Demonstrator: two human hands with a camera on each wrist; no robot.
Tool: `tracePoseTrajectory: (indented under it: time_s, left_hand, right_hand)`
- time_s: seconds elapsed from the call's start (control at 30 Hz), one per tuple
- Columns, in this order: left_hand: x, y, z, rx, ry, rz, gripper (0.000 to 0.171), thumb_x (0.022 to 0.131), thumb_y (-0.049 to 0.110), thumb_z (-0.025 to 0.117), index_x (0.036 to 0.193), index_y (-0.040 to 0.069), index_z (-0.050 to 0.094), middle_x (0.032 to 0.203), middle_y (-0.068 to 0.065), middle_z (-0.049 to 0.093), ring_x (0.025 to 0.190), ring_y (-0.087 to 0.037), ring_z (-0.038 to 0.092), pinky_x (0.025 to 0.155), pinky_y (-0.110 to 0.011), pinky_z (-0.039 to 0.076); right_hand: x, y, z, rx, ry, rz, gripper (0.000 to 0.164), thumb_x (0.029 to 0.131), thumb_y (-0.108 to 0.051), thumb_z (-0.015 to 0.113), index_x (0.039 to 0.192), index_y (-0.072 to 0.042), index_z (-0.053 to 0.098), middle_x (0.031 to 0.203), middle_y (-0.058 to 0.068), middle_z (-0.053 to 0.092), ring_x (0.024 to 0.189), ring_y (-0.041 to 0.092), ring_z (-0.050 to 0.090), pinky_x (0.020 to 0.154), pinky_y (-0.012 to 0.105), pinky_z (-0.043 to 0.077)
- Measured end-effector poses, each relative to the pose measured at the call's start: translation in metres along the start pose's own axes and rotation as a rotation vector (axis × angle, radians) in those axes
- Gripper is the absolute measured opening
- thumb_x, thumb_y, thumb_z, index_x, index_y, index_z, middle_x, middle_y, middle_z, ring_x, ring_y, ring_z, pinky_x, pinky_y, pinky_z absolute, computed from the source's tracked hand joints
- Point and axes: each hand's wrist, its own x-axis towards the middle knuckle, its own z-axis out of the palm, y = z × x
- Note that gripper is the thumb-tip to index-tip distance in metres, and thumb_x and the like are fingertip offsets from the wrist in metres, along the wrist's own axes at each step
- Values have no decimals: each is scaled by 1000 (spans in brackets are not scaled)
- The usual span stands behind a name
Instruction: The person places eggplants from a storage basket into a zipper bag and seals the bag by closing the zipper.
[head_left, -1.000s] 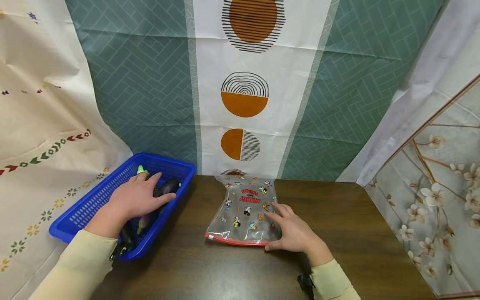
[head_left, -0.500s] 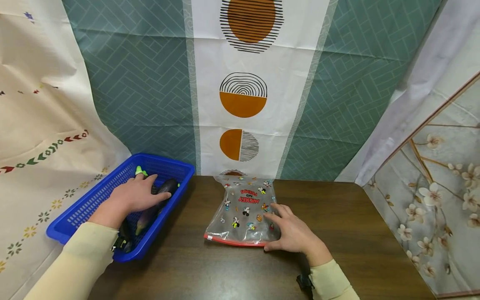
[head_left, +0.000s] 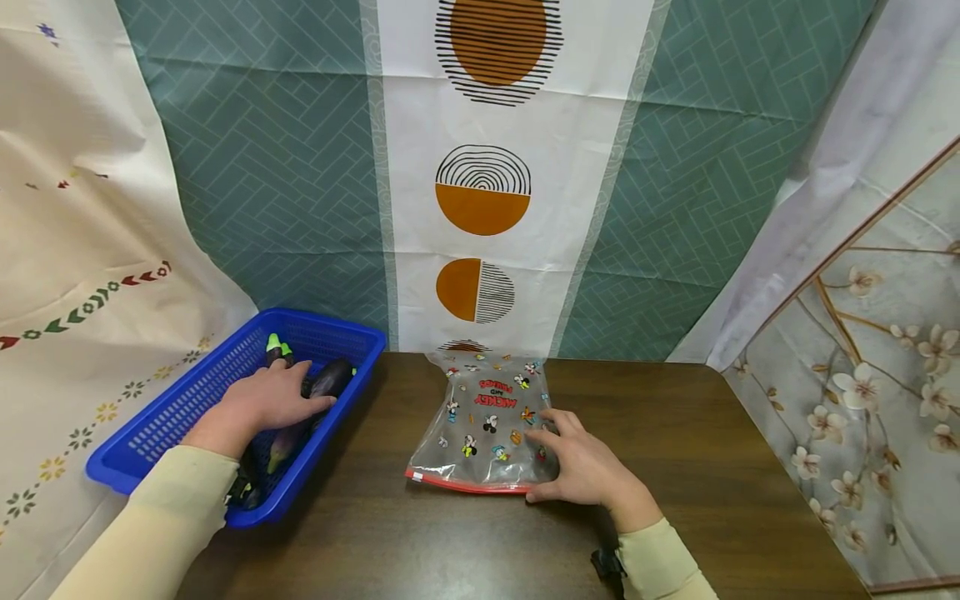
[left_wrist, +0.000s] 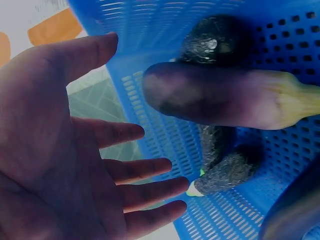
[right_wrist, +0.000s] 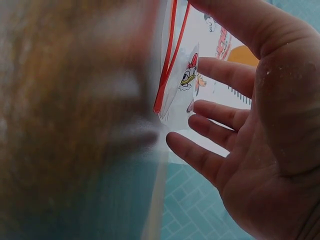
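Note:
In the head view my left hand point(head_left: 262, 400) is over the blue basket point(head_left: 172, 437), fingers spread. The left wrist view shows its palm and straight fingers, with nothing held. Below the hand lie several eggplants: a purple one with a pale green stem point(left_wrist: 215, 95), a dark glossy one point(head_left: 332, 379), and dark ones with bright green caps point(head_left: 274, 343). A clear zip bag point(head_left: 483, 417) with cartoon prints and a red zip edge lies flat on the table. My right hand point(head_left: 588, 467) rests at its right side, fingers apart, thumb by the zip edge.
The brown wooden table point(head_left: 420, 550) extends around the bag and basket. A patterned green and white cloth point(head_left: 300, 167) hangs behind it. A cream cloth point(head_left: 82, 275) stands at the left, a floral one point(head_left: 862, 417) at the right.
My left hand has sunk a little toward the eggplants and drawn slightly back, uncovering more of the green caps. The right hand and the bag have stayed in place.

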Motion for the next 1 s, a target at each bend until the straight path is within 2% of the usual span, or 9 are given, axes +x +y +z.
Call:
tracePoseTrajectory:
  time_s: [0.23,0.47,0.73,1.0]
  left_hand:
    - [3,-4,7,0,-30,-6,100,104,68,62,162,-11,43,150,-47,49,132,-69,52,98,-80,51]
    - [6,-6,12,-28,-31,30,91,103,62,65,157,-9,49,136,-39,61,118,-55,63,90,-71,56]
    - [12,-10,16,-49,-46,40,84,102,60,68,151,-7,55,125,-29,68,110,-46,65,87,-65,57]
    - [17,-13,19,-69,-49,59,77,101,57,71,144,-6,59,110,-17,72,97,-36,69,83,-60,59]
  right_hand:
    - [0,-1,0,2,-1,0,91,76,-60,100,151,-18,70,153,9,51,139,27,49,91,47,63]
    - [0,-2,1,-3,-24,2,88,76,-60,100,149,-19,72,139,0,53,126,18,49,83,37,60]
    - [0,1,1,6,-52,13,87,77,-56,100,150,-18,71,139,0,53,124,18,50,87,40,61]
    - [0,1,0,25,-56,14,83,77,-51,101,147,-17,73,143,4,57,129,21,52,96,47,61]
